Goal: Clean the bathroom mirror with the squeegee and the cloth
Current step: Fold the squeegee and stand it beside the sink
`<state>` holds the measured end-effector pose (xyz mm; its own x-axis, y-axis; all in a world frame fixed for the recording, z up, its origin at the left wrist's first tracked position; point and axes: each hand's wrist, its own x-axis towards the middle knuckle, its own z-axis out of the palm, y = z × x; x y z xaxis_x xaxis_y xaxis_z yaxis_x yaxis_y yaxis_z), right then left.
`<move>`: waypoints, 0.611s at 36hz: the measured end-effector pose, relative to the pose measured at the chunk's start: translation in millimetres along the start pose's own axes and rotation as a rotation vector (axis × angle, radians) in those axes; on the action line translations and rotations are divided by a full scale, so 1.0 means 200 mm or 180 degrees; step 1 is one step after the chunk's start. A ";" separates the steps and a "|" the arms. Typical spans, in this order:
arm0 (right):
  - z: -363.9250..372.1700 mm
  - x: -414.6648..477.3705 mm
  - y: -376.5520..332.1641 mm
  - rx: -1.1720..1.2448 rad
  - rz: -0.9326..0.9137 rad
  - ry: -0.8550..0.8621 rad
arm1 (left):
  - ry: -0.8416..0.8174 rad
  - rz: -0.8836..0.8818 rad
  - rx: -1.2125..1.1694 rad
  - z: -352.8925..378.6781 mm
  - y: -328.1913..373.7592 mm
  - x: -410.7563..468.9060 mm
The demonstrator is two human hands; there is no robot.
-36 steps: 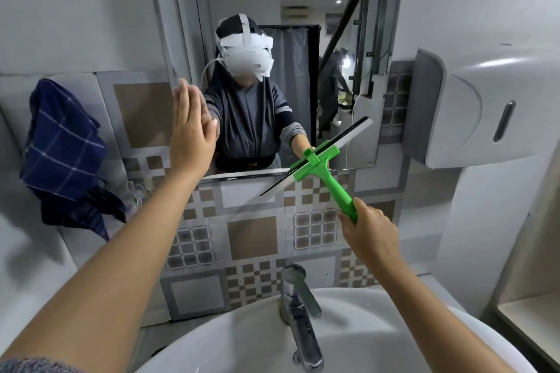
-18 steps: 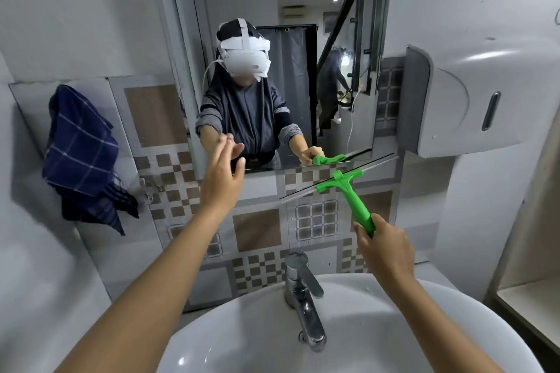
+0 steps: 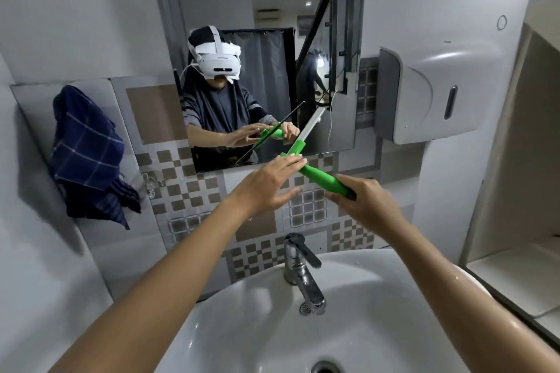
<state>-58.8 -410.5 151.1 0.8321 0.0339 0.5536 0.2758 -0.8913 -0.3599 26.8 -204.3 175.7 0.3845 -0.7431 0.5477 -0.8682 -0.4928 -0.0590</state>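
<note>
The mirror (image 3: 263,9) hangs on the wall above the sink and reflects me. My right hand (image 3: 362,200) grips the green handle of the squeegee (image 3: 321,179), held off the glass in front of the mirror's lower edge, blade tilted up to the right. My left hand (image 3: 266,183) is open, fingers spread, its fingertips touching the squeegee's head near the blade. A dark blue checked cloth (image 3: 88,154) hangs on the left wall, apart from both hands.
A white sink (image 3: 242,327) with a chrome tap (image 3: 301,269) sits below my arms. A grey-white paper dispenser (image 3: 430,91) juts from the wall right of the mirror. A ledge (image 3: 515,269) lies at the right.
My left hand came down off the mirror and across to the squeegee's head. My right hand drew the squeegee down away from the glass and turned its blade steeper.
</note>
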 end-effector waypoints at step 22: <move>0.04 0.21 -0.41 -0.0579 -0.1291 0.1002 | 0.1181 -0.0606 0.0496 -0.20 -0.05 -0.43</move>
<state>-43.0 -331.8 197.3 0.4843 0.2792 0.8292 0.4338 -0.8996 0.0495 -9.9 -116.9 162.6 0.3696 -0.4336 0.8218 -0.7241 -0.6886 -0.0377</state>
